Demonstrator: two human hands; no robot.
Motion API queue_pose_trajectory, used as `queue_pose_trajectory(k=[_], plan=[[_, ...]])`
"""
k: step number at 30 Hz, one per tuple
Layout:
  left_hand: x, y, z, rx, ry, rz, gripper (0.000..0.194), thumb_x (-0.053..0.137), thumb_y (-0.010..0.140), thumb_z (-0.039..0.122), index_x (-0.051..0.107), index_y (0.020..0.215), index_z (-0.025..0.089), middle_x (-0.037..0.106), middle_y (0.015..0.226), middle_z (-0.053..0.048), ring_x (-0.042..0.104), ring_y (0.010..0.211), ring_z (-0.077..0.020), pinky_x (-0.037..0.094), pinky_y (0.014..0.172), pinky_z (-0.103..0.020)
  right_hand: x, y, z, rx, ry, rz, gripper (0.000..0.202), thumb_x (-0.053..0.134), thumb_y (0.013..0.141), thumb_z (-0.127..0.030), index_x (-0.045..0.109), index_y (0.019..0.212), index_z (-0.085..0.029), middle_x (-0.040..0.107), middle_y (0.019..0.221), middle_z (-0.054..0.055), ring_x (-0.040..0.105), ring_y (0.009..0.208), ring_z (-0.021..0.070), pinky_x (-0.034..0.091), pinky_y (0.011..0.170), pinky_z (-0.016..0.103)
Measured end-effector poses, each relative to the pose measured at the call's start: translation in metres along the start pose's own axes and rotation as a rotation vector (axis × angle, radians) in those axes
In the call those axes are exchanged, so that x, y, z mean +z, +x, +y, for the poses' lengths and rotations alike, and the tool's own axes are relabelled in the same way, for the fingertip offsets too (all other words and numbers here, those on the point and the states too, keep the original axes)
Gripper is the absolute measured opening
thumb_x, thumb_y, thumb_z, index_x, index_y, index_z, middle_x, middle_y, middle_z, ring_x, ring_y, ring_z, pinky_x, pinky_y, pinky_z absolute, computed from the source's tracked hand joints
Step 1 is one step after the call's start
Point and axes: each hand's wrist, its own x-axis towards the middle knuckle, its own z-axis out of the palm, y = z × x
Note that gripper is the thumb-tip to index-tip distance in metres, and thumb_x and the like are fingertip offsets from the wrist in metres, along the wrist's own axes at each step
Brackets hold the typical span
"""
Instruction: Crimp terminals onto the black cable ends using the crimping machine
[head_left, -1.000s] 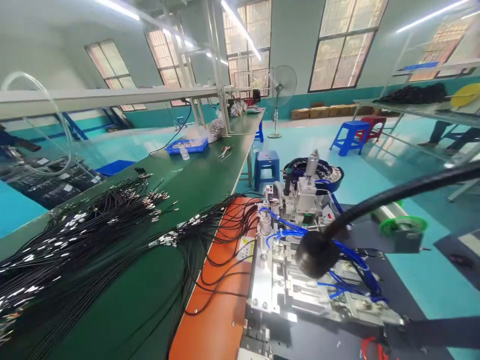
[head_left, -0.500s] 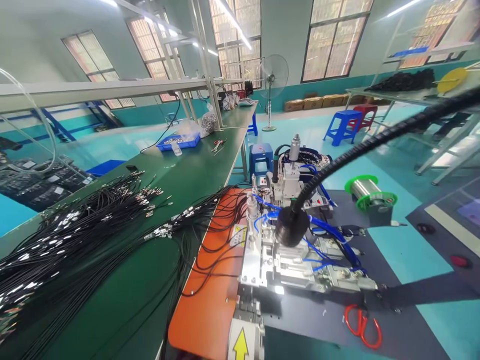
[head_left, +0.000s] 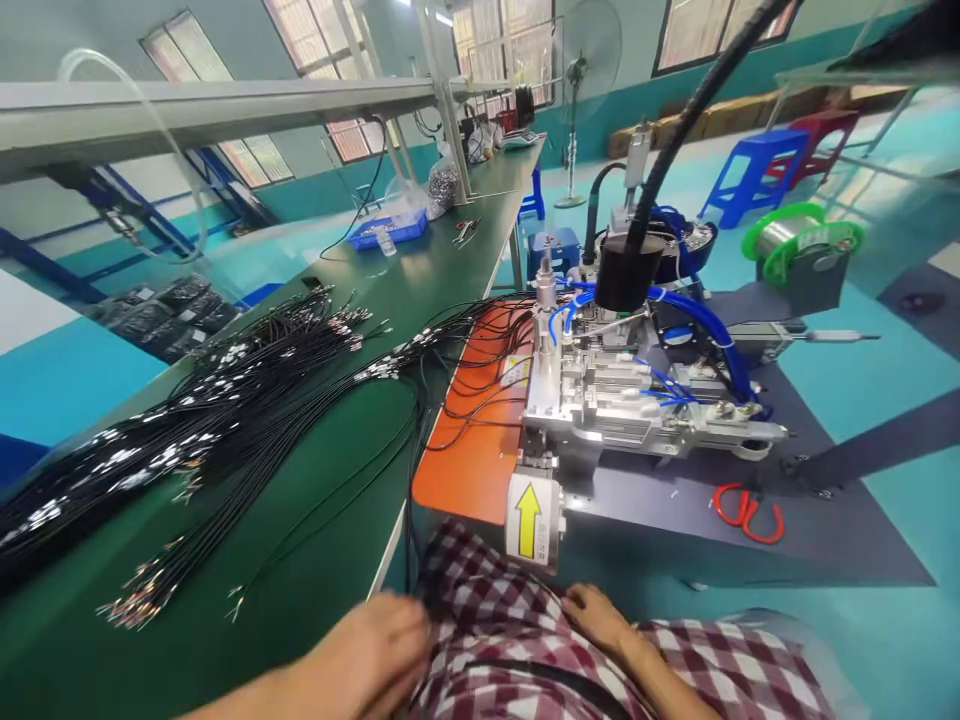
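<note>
My left hand (head_left: pixel 379 640) is over the front edge of the green table, left of my lap. It is smeared by motion, and what its fingers hold, if anything, does not show. My right hand (head_left: pixel 596 615) rests against the checked cloth (head_left: pixel 517 630) on my lap, fingers curled in; anything inside them is hidden. A bundle of black cables (head_left: pixel 300 420) with stripped copper-coloured ends lies on the green table (head_left: pixel 315 530). Some cables run across the orange board (head_left: pixel 469 455) toward the metal machine (head_left: pixel 622 390). One cable with split ends (head_left: pixel 236 600) lies apart.
Red-handled scissors (head_left: pixel 746 515) lie on the grey machine base (head_left: pixel 645 510). A black flexible-necked lamp (head_left: pixel 630 270) hangs over the machine. A green wire spool (head_left: pixel 802 245) stands at the right. Farther back are a blue tray (head_left: pixel 386 232) and a shelf rail (head_left: pixel 300 105).
The view has tilted down and shifted left, so the table and machine appear higher and farther right. Both my hands and my checked lap have come into view.
</note>
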Motion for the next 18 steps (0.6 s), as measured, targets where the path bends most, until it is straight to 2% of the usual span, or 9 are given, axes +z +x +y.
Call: queue_pose_trajectory(k=[2, 4, 7, 9, 11, 14, 16, 18], plan=[[-0.01, 0.023, -0.01, 0.079, 0.146, -0.004, 0.017, 0.049, 0.088, 0.012, 0.062, 0.097, 0.018, 0.067, 0.091, -0.006, 0.058, 0.085, -0.0193, 0.043, 0.076, -0.031, -0.01, -0.012, -0.003, -0.06, 0.002, -0.016, 0.017, 0.055, 0.093, -0.026, 0.065, 0.094, -0.013, 0.066, 0.098, 0.007, 0.062, 0.096, 0.0212, 0.046, 0.092, 0.041], [-0.008, 0.042, -0.021, 0.157, 0.345, -0.039, 0.02, 0.058, 0.082, 0.011, 0.064, 0.101, 0.013, 0.068, 0.095, -0.011, 0.056, 0.098, -0.0253, 0.041, 0.088, -0.037, -0.023, -0.028, -0.009, -0.125, 0.012, -0.009, 0.02, 0.049, 0.093, -0.026, 0.065, 0.096, -0.014, 0.066, 0.101, 0.009, 0.062, 0.098, 0.0216, 0.044, 0.093, 0.036], [-0.003, 0.054, -0.033, 0.199, 0.46, -0.105, 0.008, 0.068, 0.074, 0.012, 0.065, 0.081, 0.013, 0.068, 0.081, -0.009, 0.057, 0.089, -0.0252, 0.037, 0.096, -0.043, -0.046, -0.058, -0.023, -0.194, 0.027, -0.004, 0.025, 0.046, 0.09, -0.031, 0.065, 0.095, -0.016, 0.067, 0.101, 0.009, 0.062, 0.097, 0.0233, 0.045, 0.089, 0.034], [-0.014, 0.054, -0.037, 0.259, 0.378, -0.109, 0.007, 0.064, 0.078, 0.013, 0.061, 0.073, 0.016, 0.064, 0.073, -0.004, 0.055, 0.076, -0.0203, 0.041, 0.089, -0.037, -0.064, -0.08, -0.036, -0.214, 0.044, -0.014, 0.026, 0.046, 0.088, -0.035, 0.065, 0.096, -0.019, 0.068, 0.103, 0.008, 0.062, 0.099, 0.024, 0.046, 0.089, 0.033], [-0.039, 0.053, -0.038, 0.271, 0.183, -0.041, 0.011, 0.053, 0.085, 0.011, 0.06, 0.079, 0.018, 0.061, 0.073, -0.003, 0.053, 0.071, -0.0176, 0.044, 0.075, -0.03, -0.086, -0.101, -0.055, -0.181, 0.085, -0.076, 0.025, 0.049, 0.086, -0.036, 0.066, 0.098, -0.021, 0.069, 0.106, 0.008, 0.062, 0.1, 0.0261, 0.046, 0.09, 0.035], [-0.076, 0.058, -0.039, 0.106, -0.155, 0.183, 0.023, 0.038, 0.093, 0.011, 0.059, 0.1, 0.018, 0.061, 0.081, -0.004, 0.054, 0.073, -0.0156, 0.043, 0.067, -0.025, -0.119, -0.125, -0.092, -0.181, 0.277, -0.128, 0.025, 0.053, 0.086, -0.041, 0.067, 0.101, -0.027, 0.069, 0.107, 0.006, 0.063, 0.101, 0.027, 0.047, 0.088, 0.037], [-0.086, 0.067, -0.042, 0.011, -0.315, 0.323, 0.024, 0.037, 0.096, 0.012, 0.057, 0.107, 0.02, 0.062, 0.086, -0.003, 0.057, 0.077, -0.0145, 0.044, 0.069, -0.023, -0.14, -0.131, -0.121, -0.269, 0.513, -0.071, 0.029, 0.055, 0.086, -0.046, 0.063, 0.106, -0.026, 0.068, 0.097, 0.007, 0.065, 0.091, 0.0252, 0.05, 0.083, 0.038], [-0.081, 0.079, -0.046, -0.026, -0.398, 0.414, 0.022, 0.041, 0.096, 0.014, 0.057, 0.109, 0.021, 0.063, 0.087, -0.003, 0.06, 0.079, -0.0141, 0.046, 0.071, -0.022, -0.157, -0.128, -0.147, -0.286, 0.767, 0.09, 0.035, 0.053, 0.089, -0.047, 0.055, 0.118, -0.027, 0.063, 0.101, 0.006, 0.065, 0.075, 0.0191, 0.052, 0.074, 0.036]])
